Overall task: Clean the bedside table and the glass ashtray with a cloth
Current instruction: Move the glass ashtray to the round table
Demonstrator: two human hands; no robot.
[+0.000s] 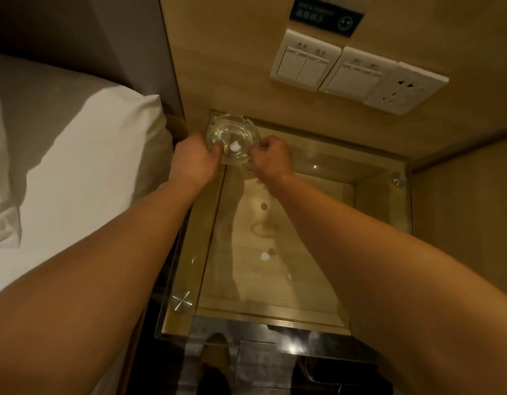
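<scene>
We had the glass ashtray [232,138] at the far left corner of the glass-topped table [275,280], just above the middle of the frame, with our left hand [196,159] grasping its left rim, thumb hooked inside the bowl, and our right hand [270,158] pinching the right rim. No cloth was in view, so we judged the step was lifting the ashtray clear. To do it well, we needed an even grip on both sides and a level lift, since smooth glass slips easily and a small white scrap [235,146] lay inside.
</scene>
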